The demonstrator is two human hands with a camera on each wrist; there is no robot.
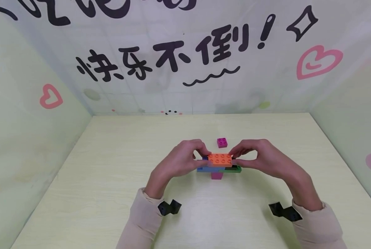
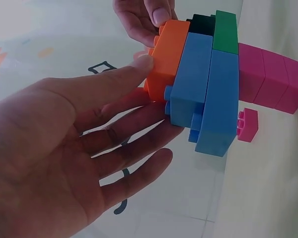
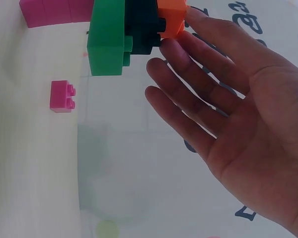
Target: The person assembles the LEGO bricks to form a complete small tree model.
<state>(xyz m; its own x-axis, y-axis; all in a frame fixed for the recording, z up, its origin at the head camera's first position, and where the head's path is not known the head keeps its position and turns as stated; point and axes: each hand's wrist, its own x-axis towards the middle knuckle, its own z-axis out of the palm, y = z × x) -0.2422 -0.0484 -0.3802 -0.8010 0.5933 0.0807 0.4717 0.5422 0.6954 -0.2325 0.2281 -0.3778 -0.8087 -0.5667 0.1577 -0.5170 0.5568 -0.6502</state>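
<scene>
An orange toy building brick [image 1: 220,159] with studs lies across the top of a brick stack. My left hand [image 1: 180,159] pinches its left end between thumb and fingers. At the other end, my right hand [image 1: 270,160] pinches it the same way, its remaining fingers spread behind. Directly under the orange brick are a blue brick [image 2: 192,79] and a black brick [image 3: 140,27]. The layer below has a longer blue brick [image 2: 218,104] beside a green brick [image 3: 107,42]. A column of magenta bricks [image 2: 273,78] carries all of this.
One loose magenta brick [image 1: 222,142] sits on the pale wooden table [image 1: 126,138], just behind the stack. White printed walls [image 1: 191,97] with dark lettering and hearts enclose the table at the back and both sides. A black wrist device [image 1: 170,207] is worn at each cuff.
</scene>
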